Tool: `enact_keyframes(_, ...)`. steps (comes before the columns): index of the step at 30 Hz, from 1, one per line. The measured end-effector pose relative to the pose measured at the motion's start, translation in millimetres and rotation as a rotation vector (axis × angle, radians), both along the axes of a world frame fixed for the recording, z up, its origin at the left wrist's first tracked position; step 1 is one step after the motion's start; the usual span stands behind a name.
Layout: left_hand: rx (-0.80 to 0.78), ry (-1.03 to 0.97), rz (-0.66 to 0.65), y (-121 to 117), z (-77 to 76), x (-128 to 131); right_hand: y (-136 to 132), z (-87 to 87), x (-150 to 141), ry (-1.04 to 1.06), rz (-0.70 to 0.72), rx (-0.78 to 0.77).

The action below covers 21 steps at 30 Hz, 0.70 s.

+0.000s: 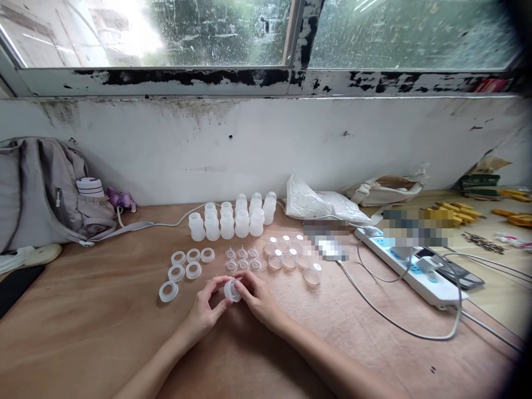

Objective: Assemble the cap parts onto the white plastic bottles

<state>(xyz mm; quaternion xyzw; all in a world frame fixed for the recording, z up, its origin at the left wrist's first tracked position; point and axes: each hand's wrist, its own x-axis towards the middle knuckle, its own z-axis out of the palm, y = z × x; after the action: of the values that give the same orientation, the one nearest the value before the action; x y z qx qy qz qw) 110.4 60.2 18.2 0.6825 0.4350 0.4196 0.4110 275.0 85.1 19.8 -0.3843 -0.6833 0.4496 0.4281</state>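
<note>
Between my two hands, just above the table, is a translucent white screw ring (231, 291) with a clear piece at its right side. My left hand (208, 302) grips the ring's left edge between thumb and fingers. With its thumb and fingers, my right hand (254, 293) pinches the clear piece, which looks like a silicone nipple, against the ring; the fingers partly hide it. More white rings (176, 272) lie to the left. Beyond my hands are several clear nipples (242, 253) in two rows, and clear domed caps (290, 260) lie to their right.
Several frosted baby bottles (226, 225) stand in rows at the back, some topped with clear caps. On the right are a white power strip (409, 269) with cables and a phone (328, 246). A grey backpack (50, 188) sits at left; a plastic bag (320, 202) lies by the wall.
</note>
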Motion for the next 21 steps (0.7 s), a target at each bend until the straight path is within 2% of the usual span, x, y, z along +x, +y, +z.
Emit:
enact_keyframes(4,0.145,0.224,0.075,-1.5,-1.3,-1.0,2.5,-2.4,0.7,0.041,0.047,-0.086)
enact_keyframes(7,0.168,0.361,0.144,-1.5,-1.5,-2.2,4.2,-7.4,1.2,0.039,0.052,-0.101)
enact_keyframes(9,0.168,0.411,0.142,-1.5,-0.4,-2.2,4.6,-9.5,1.3,0.027,0.028,-0.091)
enact_keyframes(12,0.163,0.407,0.077,-2.8,3.4,-0.8,2.7,-8.3,1.0,-0.016,-0.022,-0.025)
enact_keyframes(15,0.118,0.321,0.028,-5.0,7.7,0.6,-1.6,-4.2,0.4,-0.081,-0.070,0.083)
enact_keyframes(21,0.039,0.244,0.033,-8.9,10.7,2.5,-8.2,-6.3,-1.1,-0.188,-0.080,0.312)
